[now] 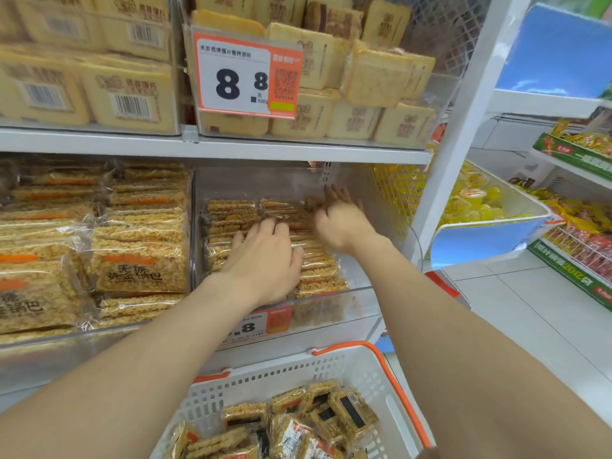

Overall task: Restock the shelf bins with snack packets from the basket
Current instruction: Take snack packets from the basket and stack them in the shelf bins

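Left hand [265, 260] laid flat, fingers straight, on packets [319, 268] in bin [347, 308], right hand [341, 223] blurred, its grip cannot be told, basket [364, 369] set below.

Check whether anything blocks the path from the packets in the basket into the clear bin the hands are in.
Nothing closes the path. The packets lie in the basket below the bin; they must rise over its clear front wall, and the left hand and right hand occupy the opening.
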Available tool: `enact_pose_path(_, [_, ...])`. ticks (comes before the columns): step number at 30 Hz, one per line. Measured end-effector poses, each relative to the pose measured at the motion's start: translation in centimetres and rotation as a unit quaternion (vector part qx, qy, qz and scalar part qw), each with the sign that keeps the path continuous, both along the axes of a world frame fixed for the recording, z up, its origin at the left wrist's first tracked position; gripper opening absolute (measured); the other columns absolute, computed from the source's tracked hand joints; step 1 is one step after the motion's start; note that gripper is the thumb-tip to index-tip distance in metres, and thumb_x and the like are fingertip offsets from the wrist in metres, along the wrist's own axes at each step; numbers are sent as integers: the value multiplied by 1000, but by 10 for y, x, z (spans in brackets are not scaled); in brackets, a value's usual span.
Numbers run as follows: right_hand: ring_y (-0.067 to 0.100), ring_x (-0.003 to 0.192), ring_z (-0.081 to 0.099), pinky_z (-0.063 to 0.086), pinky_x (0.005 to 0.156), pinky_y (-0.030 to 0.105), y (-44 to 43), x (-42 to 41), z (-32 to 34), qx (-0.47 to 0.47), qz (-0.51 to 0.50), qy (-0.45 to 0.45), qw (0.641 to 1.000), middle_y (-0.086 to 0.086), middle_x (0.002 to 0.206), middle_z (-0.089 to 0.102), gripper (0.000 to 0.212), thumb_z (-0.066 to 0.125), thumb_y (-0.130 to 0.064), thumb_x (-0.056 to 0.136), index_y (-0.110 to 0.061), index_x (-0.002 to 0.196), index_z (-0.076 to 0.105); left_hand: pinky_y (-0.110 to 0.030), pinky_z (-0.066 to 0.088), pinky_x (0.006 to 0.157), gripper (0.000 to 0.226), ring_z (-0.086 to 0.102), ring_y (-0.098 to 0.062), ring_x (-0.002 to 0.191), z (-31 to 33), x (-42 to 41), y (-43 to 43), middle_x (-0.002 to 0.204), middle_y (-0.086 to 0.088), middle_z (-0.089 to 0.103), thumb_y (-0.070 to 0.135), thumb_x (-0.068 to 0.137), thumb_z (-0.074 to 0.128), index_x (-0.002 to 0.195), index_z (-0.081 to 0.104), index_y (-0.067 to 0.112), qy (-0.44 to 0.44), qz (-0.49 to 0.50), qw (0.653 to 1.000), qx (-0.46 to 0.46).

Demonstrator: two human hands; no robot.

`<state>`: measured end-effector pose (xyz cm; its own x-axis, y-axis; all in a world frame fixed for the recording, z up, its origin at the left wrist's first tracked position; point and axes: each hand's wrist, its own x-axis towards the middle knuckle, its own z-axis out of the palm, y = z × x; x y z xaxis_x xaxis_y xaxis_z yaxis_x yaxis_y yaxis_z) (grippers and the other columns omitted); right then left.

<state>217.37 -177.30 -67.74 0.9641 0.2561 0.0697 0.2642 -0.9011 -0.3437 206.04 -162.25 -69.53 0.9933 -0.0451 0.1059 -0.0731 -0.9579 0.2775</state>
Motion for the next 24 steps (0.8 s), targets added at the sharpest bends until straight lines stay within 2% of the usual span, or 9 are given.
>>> enact_pose_path(2, [46,122,58,49,93,43,-10,-10,11,32,-29,-60,997,28,123,63,32,43,-28,96,-3,107,61,-51,38,118,51,47,-34,139,6,-8,2,151,-16,49,37,110,38,147,48,5,-24,-11,1000,-8])
enact_pose_path(4, [46,95,63,49,73,40,-21,-23,17,14,-47,-113,992,23,94,65,20,48,-16,92,-4,89,63,-45,45,109,44,54,-33,131,11,-17,3,140,-15,57,32,109,42,141,55,5,-47,-24,998,-29])
enact_pose_path(7, [41,86,64,57,72,42,-35,-57,23,-26,-18,-164,986,13,86,70,31,45,-16,85,-18,86,76,-39,48,103,35,57,-28,124,21,-33,2,130,-8,64,25,106,49,135,62,11,-87,-51,994,-48])
enact_pose_path(11, [29,68,62,58,70,41,-51,-109,30,-19,113,-127,985,-5,62,66,30,40,-18,72,-23,64,69,-35,51,90,15,56,-18,104,37,-59,-3,101,8,61,30,98,59,109,68,26,-130,-87,986,-56])
enact_pose_path(13, [27,65,63,57,67,40,-55,-132,37,-55,158,-100,981,-2,62,69,32,40,-20,69,-19,64,72,-40,57,77,5,61,-17,88,43,-75,-6,83,14,60,39,89,62,90,63,34,-125,-95,986,-53])
enact_pose_path(16, [26,74,61,57,66,40,-62,-154,42,-139,169,-97,971,-2,71,70,33,43,-24,72,-21,77,75,-37,57,64,19,64,-14,72,46,-94,-14,67,13,62,51,81,61,75,59,33,-102,-118,988,-16])
enact_pose_path(19, [28,80,65,58,67,40,-68,-165,28,-141,167,-70,973,-1,78,71,38,40,-27,70,-20,82,75,-34,56,60,30,61,-14,64,41,-108,-29,62,8,62,49,86,60,68,59,26,-43,-169,983,52])
enact_pose_path(21, [30,80,65,59,67,42,-68,-170,4,-194,180,18,964,4,79,72,35,41,-25,73,-16,81,74,-33,54,59,31,62,-16,66,27,-112,-36,69,6,65,48,91,58,73,64,23,42,-212,970,108])
enact_pose_path(24, [31,78,63,61,72,45,-66,-184,-40,-309,218,142,915,9,77,66,22,47,-19,85,-11,76,66,-33,47,58,33,61,-25,70,-10,-117,-41,86,-1,71,43,95,54,99,74,16,171,-257,931,196])
